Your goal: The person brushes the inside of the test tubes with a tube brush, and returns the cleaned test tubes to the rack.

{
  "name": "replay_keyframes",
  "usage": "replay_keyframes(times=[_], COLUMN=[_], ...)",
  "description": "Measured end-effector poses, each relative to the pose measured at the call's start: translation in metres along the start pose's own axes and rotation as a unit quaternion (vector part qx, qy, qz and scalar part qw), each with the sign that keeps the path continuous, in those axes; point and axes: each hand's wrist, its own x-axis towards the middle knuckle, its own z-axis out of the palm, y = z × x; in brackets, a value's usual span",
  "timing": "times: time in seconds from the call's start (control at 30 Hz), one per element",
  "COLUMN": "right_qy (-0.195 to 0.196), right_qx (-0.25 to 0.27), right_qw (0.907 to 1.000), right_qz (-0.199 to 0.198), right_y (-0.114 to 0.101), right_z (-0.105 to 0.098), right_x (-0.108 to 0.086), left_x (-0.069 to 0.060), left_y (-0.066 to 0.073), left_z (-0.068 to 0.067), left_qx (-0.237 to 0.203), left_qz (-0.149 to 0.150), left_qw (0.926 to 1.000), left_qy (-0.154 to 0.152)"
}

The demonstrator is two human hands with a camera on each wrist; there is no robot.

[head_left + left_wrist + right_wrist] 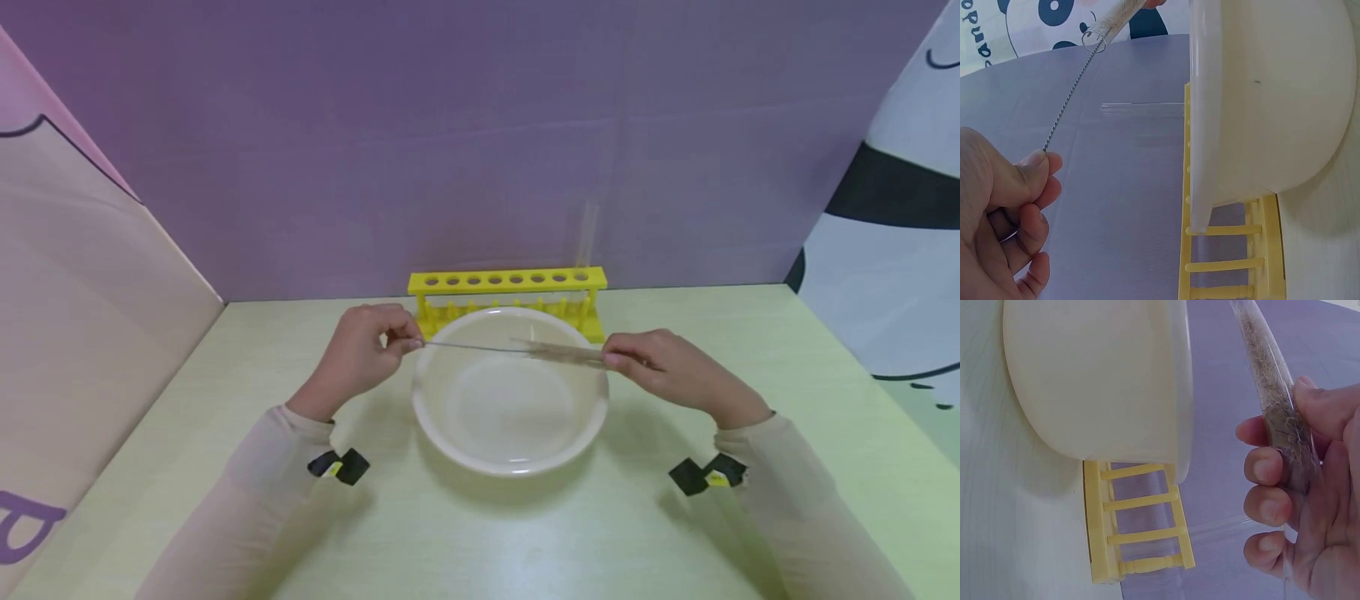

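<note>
Over a cream basin [510, 468], my right hand [663, 367] grips a clear glass test tube [1266, 369] by its closed end. Inside the tube sit the bristles of a test tube brush [1291, 431]. The brush's twisted wire handle [1072, 94] runs out of the tube's mouth toward my left hand [367, 350]. Between thumb and fingertips, my left hand pinches the end of that wire. Both hands are above the basin's rim, one at each side. Tube and brush lie nearly level across the basin.
Behind the basin stands a yellow test tube rack [506, 280], partly hidden by it. Another clear test tube [587, 237] stands upright in the rack's right end hole. A purple backdrop [450, 150] closes off the rear of the pale table [510, 550].
</note>
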Motion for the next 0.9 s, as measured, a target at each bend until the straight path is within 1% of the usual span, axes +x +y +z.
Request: replay_keyframes(times=[0.13, 0.43, 0.53, 0.6, 0.67, 0.73, 0.83, 0.9], right_qy=[-0.005, 0.006, 0.008, 0.011, 0.014, 0.015, 0.019, 0.023], right_qx=[-0.005, -0.013, -0.017, -0.019, -0.025, -0.032, -0.048, -0.057], right_qw=[0.9999, 0.9999, 0.9998, 0.9998, 0.9996, 0.9993, 0.9987, 0.9981], right_qz=[0.012, 0.008, 0.006, 0.002, -0.003, -0.005, -0.006, -0.006], right_y=[0.0001, 0.0016, 0.0015, 0.0013, 0.0005, -0.0004, -0.0014, -0.0015], right_z=[-0.0005, -0.0003, 0.0004, 0.0008, 0.0010, 0.0009, 0.0004, 0.0001], right_x=[-0.0002, -0.0006, 0.0001, 0.0005, 0.0008, 0.0007, 0.0005, 0.0005], left_x=[-0.0012, -0.0028, -0.0021, -0.0013, -0.0001, 0.0013, 0.0037, 0.0049], left_y=[-0.0006, -0.0039, -0.0063, -0.0078, -0.0084, -0.0086, -0.0060, -0.0038], left_z=[-0.0017, -0.0034, -0.0027, -0.0022, -0.0024, -0.0027, -0.0041, -0.0049], left_qx=[0.003, 0.003, -0.003, -0.002, 0.009, 0.036, 0.082, 0.099], left_qz=[-0.008, -0.011, -0.018, -0.019, -0.013, 0.002, 0.027, 0.037], left_qw=[1.0000, 0.9999, 0.9998, 0.9998, 0.9997, 0.9990, 0.9955, 0.9933], left_qy=[-0.002, 0.007, 0.002, -0.007, -0.016, -0.027, -0.040, -0.046])
